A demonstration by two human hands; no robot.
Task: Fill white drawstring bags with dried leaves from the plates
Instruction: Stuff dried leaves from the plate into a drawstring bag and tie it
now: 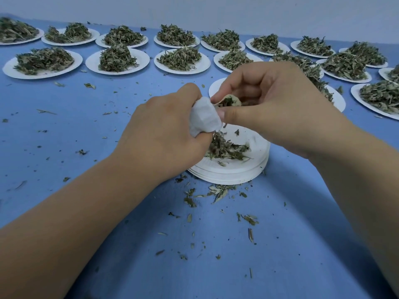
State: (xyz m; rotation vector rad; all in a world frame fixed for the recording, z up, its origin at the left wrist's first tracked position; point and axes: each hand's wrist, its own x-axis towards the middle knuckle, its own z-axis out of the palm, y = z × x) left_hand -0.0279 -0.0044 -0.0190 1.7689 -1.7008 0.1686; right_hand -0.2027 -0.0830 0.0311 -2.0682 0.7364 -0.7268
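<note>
My left hand (pixel 164 130) grips a small white drawstring bag (pixel 204 116) above a stack of white paper plates (pixel 228 173). The bag's mouth faces right. My right hand (pixel 269 104) pinches a clump of dried leaves (pixel 230 101) right at that mouth, thumb underneath and fingers curled over. A small pile of dried leaves (pixel 226 148) lies on the top plate of the stack, below both hands.
Several white plates heaped with dried leaves, such as one plate (pixel 117 59), stand in rows across the far side of the blue table (pixel 86 130). More plates (pixel 377 98) crowd the right. Loose leaf bits (pixel 218 190) are scattered in front of the stack.
</note>
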